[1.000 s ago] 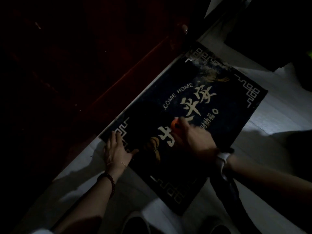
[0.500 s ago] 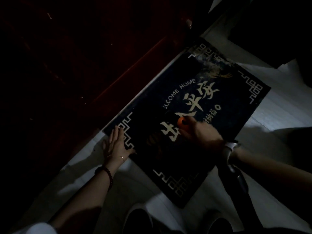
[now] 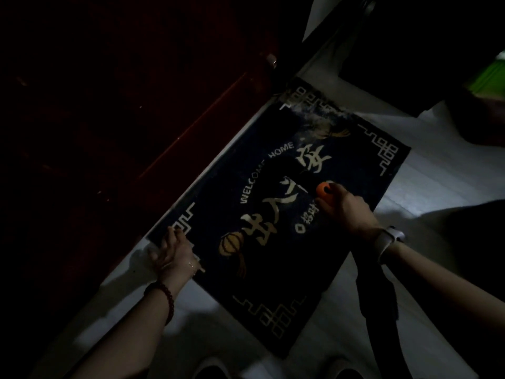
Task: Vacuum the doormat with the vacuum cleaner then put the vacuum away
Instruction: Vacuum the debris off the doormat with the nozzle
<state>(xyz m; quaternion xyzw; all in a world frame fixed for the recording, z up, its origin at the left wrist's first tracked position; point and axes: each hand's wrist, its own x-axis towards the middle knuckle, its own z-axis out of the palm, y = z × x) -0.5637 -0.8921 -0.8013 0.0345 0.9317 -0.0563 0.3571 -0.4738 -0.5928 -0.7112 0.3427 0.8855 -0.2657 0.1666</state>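
The room is very dim. A dark blue doormat [image 3: 273, 214] with pale lettering and corner patterns lies askew on the light floor [image 3: 426, 187], its long edge close against the dark red door [image 3: 136, 105] at about ten o'clock.

The left hand [image 3: 175, 255] lies with fingers straight and spread on the mat's corner at about eight o'clock, pressing it flat; a dark bead bracelet [image 3: 164, 299] sits on that wrist.

The right hand [image 3: 347, 209] is curled round the vacuum cleaner [image 3: 325, 191], of which I can only make out an orange rounded end poking past the fingers, over the mat toward three o'clock of its middle. A white watch [image 3: 388, 242] is on that wrist. A dark long shape [image 3: 379, 310] runs from under the right wrist toward five o'clock; what it is I cannot tell.

At the six o'clock edge, two shoe tips [image 3: 213, 370] show.
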